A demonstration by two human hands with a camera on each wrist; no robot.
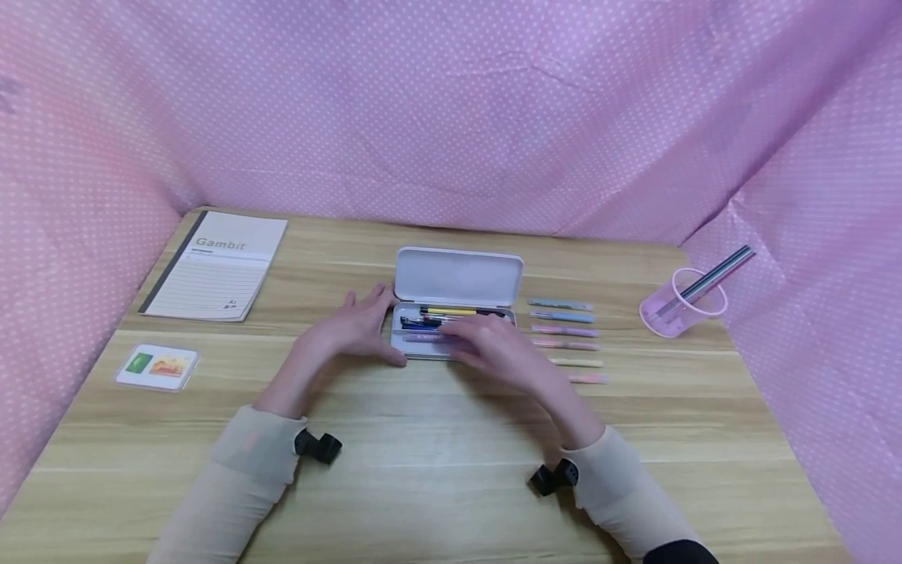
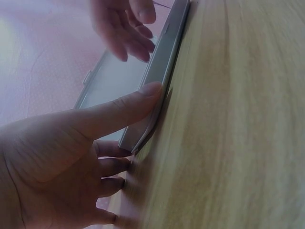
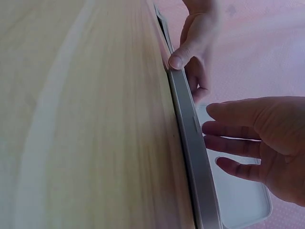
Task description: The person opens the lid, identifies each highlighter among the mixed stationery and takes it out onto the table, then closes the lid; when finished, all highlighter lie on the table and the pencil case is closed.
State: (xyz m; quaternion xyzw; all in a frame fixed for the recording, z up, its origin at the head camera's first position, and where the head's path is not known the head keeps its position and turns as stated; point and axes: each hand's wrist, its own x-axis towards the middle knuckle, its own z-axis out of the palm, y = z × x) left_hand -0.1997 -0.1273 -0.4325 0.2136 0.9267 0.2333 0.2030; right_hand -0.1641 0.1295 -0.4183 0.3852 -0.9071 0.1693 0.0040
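Observation:
An uncovered pale pencil case (image 1: 458, 278) lies mid-table, its lid tipped back. Inside are a yellow-and-black pencil (image 1: 451, 311), dark pens (image 1: 419, 323) and a translucent purple pen (image 1: 420, 338). My left hand (image 1: 355, 327) is at the case's left end; its thumb (image 2: 150, 89) presses the front corner while the spread fingers touch the side. Over the tray is my right hand (image 1: 496, 350), fingertips by the purple pen. In the right wrist view its fingers (image 3: 233, 145) are loosely extended, with nothing visible between thumb and forefinger. The case wall hides the pens there.
Several pastel pens (image 1: 564, 330) lie in a row right of the case. A pink mesh cup (image 1: 662, 313) with dark sticks (image 1: 715, 274) stands far right. At left are a notebook (image 1: 218, 270) and a clear-edged card (image 1: 156, 368). Pink dotted cloth (image 1: 451, 117) surrounds the table.

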